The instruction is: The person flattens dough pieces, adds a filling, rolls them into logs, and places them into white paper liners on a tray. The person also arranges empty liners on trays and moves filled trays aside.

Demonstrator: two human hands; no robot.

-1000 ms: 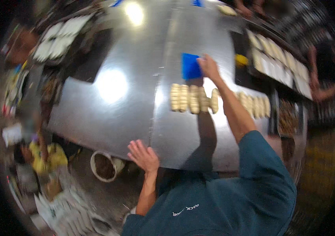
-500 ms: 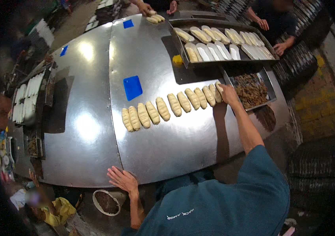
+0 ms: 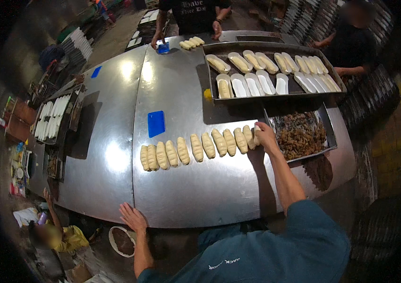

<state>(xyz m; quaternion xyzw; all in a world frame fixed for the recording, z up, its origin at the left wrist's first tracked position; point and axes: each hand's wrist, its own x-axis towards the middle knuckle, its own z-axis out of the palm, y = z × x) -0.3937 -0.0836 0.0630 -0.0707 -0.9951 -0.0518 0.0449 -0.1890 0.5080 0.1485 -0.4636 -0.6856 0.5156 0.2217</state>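
A row of several pale, ridged dough rolls (image 3: 208, 145) lies across the metal table (image 3: 195, 193). My right hand (image 3: 266, 137) is closed around the last roll (image 3: 257, 135) at the row's right end, its fingers partly hiding it. My left hand (image 3: 133, 218) rests at the table's near edge, fingers spread, holding nothing. A blue flat scraper (image 3: 156, 124) lies beyond the row's left half. Just right of my right hand stands a metal tray of brown crumbly filling (image 3: 301, 134).
A long metal tray (image 3: 276, 95) of dough in white paper liners stands far right. Across the table, a person touches another blue scraper (image 3: 163, 48) near several small rolls (image 3: 192, 43). Another person stands beyond the long tray. A white bucket (image 3: 121, 241) sits below the near edge.
The view has tilted up, so the table sits lower in it. My right hand stays at the row's right end. The person opposite has moved a hand from the small rolls to a blue scraper.
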